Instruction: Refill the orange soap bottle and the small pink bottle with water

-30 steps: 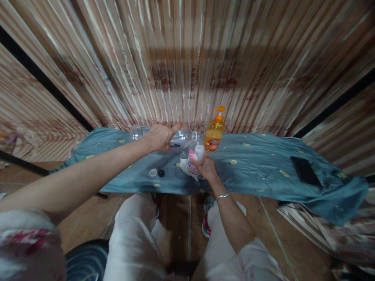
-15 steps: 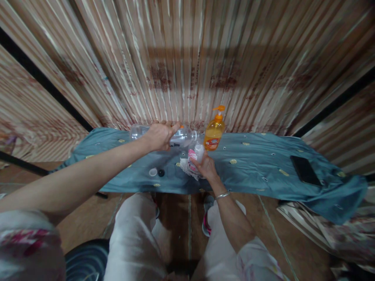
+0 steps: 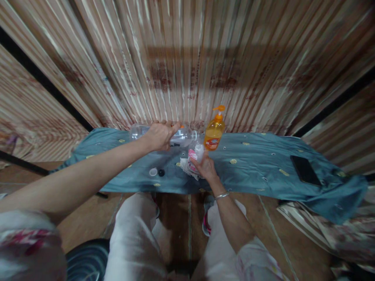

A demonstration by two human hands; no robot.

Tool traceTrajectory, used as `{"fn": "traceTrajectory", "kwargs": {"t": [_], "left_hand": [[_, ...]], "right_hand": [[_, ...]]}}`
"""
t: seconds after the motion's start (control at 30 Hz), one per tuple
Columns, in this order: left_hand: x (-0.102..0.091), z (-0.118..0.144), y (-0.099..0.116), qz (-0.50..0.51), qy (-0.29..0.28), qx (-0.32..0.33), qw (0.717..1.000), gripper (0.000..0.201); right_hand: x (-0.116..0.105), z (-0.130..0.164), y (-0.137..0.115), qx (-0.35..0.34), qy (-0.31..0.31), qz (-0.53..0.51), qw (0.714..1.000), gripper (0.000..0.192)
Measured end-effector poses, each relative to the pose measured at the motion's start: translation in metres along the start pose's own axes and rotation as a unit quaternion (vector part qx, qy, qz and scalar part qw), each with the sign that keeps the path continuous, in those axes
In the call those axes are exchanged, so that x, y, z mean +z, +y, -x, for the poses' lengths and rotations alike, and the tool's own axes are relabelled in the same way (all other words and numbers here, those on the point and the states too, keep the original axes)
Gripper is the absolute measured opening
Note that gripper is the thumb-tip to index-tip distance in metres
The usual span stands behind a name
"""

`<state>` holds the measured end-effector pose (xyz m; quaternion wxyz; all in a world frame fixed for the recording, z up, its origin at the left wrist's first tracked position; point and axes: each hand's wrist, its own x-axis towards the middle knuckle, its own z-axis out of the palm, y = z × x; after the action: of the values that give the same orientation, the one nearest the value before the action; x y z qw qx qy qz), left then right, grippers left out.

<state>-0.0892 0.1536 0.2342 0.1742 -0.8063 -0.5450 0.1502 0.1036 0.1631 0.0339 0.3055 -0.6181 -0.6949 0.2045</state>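
Observation:
My left hand (image 3: 161, 134) is closed round a large clear plastic bottle (image 3: 183, 137), which is tipped on its side with its neck pointing right. That neck is at the mouth of a smaller clear bottle (image 3: 192, 154) with a pink label. My right hand (image 3: 206, 166) grips the small bottle from the right and keeps it roughly upright. Under the small bottle lies a whitish cloth (image 3: 185, 166). I cannot make out any liquid passing between the two bottles. A white cap (image 3: 152, 171) and a black cap (image 3: 161, 172) lie at the front left of them.
An orange pump bottle (image 3: 214, 132) stands just behind my right hand. A black phone (image 3: 305, 170) lies at the right on the blue-green cloth (image 3: 252, 171) covering the bench. A striped curtain (image 3: 187, 58) hangs close behind. Dark poles slant at both sides.

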Motion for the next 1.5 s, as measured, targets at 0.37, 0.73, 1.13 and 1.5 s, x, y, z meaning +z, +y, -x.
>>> {"fn": "traceTrajectory", "kwargs": {"t": [0.37,0.73,1.13,1.5], "left_hand": [[0.0023,-0.0013,-0.0019,0.006,0.0,0.002,1.0,0.091],[0.0009,-0.0001,-0.0022,0.007,0.002,0.001,1.0,0.085],[0.0001,-0.0003,-0.0014,0.005,0.002,0.004,1.0,0.085],[-0.0013,-0.0002,0.0,0.014,-0.001,0.0,1.0,0.087]], "right_hand": [[0.0015,-0.0001,-0.0004,0.012,-0.004,0.002,1.0,0.092],[-0.0011,0.0015,-0.0024,0.007,-0.004,-0.016,1.0,0.095],[-0.0002,-0.0002,0.0018,-0.009,0.006,-0.042,0.999,0.098],[0.0029,-0.0003,0.0038,-0.002,0.016,-0.057,0.998,0.101]]}}
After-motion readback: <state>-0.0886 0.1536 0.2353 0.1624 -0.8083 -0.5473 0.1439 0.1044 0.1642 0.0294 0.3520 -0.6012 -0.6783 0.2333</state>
